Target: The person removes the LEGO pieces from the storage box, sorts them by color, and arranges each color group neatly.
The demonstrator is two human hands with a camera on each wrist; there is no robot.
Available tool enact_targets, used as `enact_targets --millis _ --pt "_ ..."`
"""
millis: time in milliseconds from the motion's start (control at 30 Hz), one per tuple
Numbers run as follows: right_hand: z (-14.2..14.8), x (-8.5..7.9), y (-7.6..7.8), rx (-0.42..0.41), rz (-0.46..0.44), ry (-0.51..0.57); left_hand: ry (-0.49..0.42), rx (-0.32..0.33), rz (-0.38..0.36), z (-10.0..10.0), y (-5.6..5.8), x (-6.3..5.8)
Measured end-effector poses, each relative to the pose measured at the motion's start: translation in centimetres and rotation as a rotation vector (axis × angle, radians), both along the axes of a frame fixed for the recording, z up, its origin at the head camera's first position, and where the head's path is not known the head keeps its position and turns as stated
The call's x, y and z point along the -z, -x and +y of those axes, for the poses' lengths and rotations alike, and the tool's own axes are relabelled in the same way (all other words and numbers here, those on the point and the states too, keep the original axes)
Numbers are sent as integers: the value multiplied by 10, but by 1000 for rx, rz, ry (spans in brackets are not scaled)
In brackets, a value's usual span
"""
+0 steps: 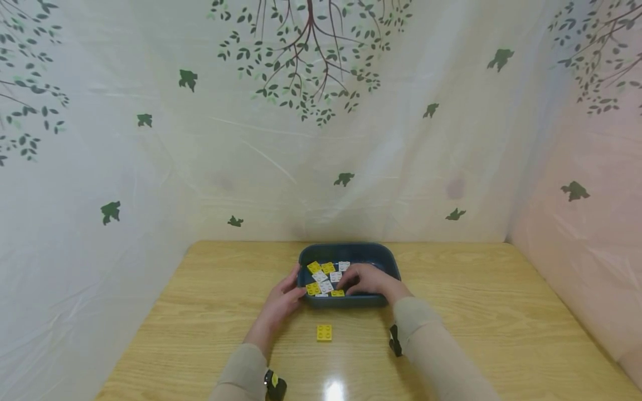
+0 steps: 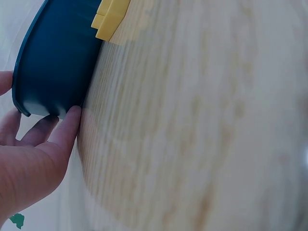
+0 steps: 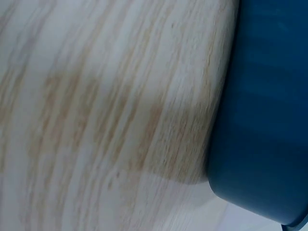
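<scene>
A dark blue tray stands at the table's far edge, holding yellow toy bricks and white toy bricks, mostly in its left half. My left hand holds the tray's left end; in the left wrist view its fingers lie against the end wall, with another digit at the rim. My right hand reaches into the tray, fingers down among the bricks; whether it pinches one is hidden. A single yellow brick lies studs up on the table before the tray.
The wooden table meets a pale curtain with printed leaves and birds behind the tray. Curtains also hang along the left and right sides. In the right wrist view the tray's outer wall fills the right side.
</scene>
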State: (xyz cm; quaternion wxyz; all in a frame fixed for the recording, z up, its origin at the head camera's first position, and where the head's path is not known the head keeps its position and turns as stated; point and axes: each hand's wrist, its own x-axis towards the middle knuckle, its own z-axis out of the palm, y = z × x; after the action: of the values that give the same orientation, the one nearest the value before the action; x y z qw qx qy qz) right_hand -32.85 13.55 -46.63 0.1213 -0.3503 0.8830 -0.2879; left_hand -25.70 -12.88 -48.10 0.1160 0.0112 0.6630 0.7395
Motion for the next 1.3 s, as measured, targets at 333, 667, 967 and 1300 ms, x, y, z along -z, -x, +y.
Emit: enact_targets --millis 333,667,967,1300 --pt "-9 0 -2 -21 43 -5 0 6 5 -1 1 2" --pt "-9 1 -1 -11 52 2 24 7 13 -1 1 2" --pt "-11 2 0 -67 39 18 27 14 10 -2 0 3" --pt "-7 3 -1 21 16 -9 35 6 12 -1 -1 4"
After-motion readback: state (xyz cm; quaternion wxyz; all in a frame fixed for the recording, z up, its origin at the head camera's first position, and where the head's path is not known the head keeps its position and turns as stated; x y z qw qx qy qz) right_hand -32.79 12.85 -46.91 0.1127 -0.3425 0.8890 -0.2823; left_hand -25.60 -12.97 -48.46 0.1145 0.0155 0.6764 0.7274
